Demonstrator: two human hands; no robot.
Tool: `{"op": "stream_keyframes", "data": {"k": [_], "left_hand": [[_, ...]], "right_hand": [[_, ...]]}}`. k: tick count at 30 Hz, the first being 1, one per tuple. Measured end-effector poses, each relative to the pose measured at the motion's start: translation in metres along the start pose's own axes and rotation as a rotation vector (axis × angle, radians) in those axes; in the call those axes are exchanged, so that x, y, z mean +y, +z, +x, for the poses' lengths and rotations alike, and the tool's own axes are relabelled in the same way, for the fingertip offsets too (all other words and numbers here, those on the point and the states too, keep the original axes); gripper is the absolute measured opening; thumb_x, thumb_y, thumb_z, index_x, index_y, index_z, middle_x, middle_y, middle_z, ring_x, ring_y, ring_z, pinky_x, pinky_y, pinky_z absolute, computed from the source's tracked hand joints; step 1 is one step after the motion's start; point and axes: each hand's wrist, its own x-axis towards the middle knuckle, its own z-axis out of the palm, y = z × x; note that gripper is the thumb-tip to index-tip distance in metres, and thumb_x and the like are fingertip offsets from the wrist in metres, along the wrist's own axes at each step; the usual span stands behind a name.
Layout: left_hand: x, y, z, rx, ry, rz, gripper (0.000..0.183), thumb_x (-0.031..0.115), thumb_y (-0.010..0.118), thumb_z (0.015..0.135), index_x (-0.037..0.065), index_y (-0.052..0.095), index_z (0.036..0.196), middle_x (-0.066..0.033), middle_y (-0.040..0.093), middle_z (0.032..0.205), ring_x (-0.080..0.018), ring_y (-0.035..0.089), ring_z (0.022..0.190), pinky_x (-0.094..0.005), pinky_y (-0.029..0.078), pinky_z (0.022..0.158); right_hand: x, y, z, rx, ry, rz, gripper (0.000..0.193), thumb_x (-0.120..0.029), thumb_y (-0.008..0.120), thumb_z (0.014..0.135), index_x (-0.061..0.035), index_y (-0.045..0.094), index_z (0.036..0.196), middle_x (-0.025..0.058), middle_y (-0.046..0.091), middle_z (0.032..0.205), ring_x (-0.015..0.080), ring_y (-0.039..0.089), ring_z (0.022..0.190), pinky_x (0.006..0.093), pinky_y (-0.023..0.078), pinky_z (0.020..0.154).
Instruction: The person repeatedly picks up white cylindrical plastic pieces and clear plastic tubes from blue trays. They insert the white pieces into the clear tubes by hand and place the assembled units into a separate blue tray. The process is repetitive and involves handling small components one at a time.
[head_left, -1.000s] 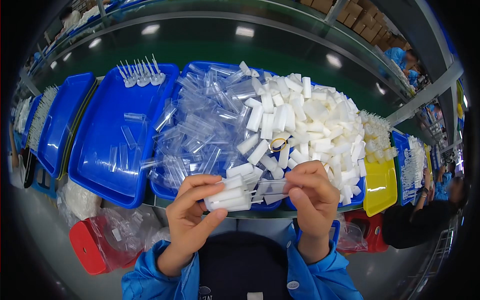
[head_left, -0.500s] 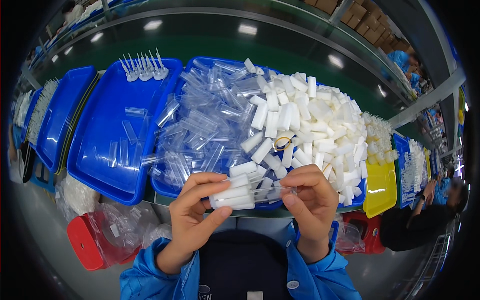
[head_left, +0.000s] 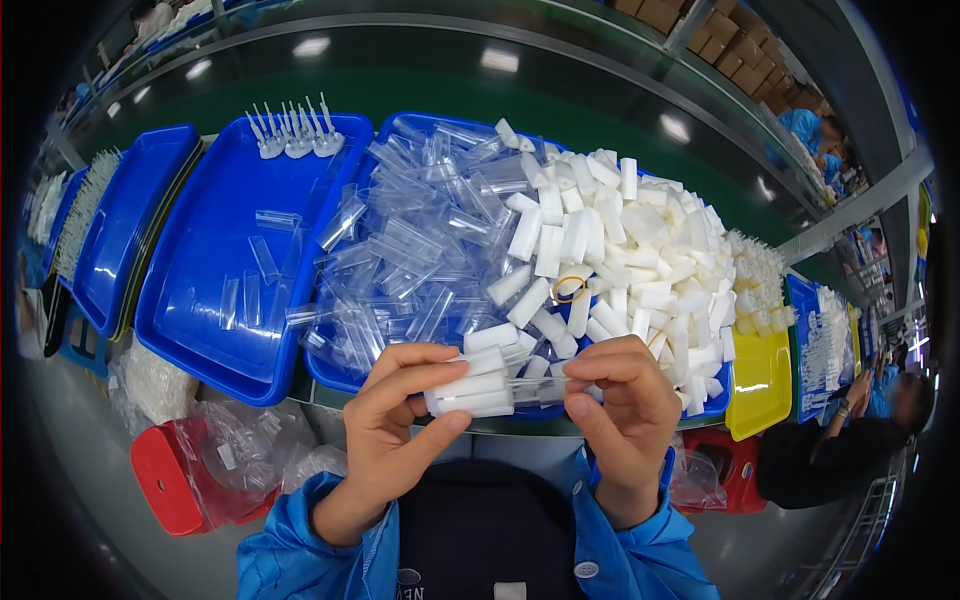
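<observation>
My left hand (head_left: 410, 415) grips a bundle of white cylindrical pieces (head_left: 476, 388) lying side by side, its fingers above and its thumb below. Thin clear plastic stems (head_left: 535, 386) stick out from the bundle toward the right. At their far end, the thumb and fingertips of my right hand (head_left: 625, 410) pinch a clear plastic piece, mostly covered by the fingers. Just beyond my hands lies a heap of white foam-like pieces (head_left: 575, 235), and beside it to the left a heap of clear plastic sleeves (head_left: 415, 245).
Left of the heaps, a blue tray (head_left: 190, 330) holds a few clear sleeves and several white pieces with upright stems (head_left: 300, 140). A yellow tray (head_left: 757, 395) stands at the right. Red stools (head_left: 165, 480) are below the table edge. A person in black (head_left: 815, 450) sits at far right.
Both hands keep their grip on the bundle and the clear piece. The right fingertips have shifted slightly along the stems; the whole view has moved a little.
</observation>
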Motion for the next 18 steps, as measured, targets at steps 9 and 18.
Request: {"op": "stream_keyframes", "data": {"k": [9,18], "left_hand": [[-0.001,0.001,-0.002,0.024,0.029,0.073,0.032,-0.004,0.072,0.08,-0.004,0.066,0.112,-0.0153,0.05,0.123,-0.0227,0.06,0.107,-0.0295,0.057,0.084],[-0.001,-0.003,-0.001,-0.002,0.182,0.401,0.036,0.001,0.079,0.073,0.002,0.072,0.108,-0.0154,0.059,0.113,-0.0231,0.062,0.097,-0.0318,0.05,0.081]], "right_hand": [[0.007,0.005,-0.002,0.037,-0.031,0.018,0.02,0.008,0.066,0.08,0.0073,0.063,0.1,0.015,0.059,0.098,0.017,0.059,0.082,0.0266,0.048,0.074],[0.012,0.006,-0.002,0.055,-0.032,0.047,0.017,0.007,0.063,0.083,0.0074,0.061,0.1,0.0146,0.058,0.098,0.0158,0.059,0.082,0.0267,0.049,0.074]]}}
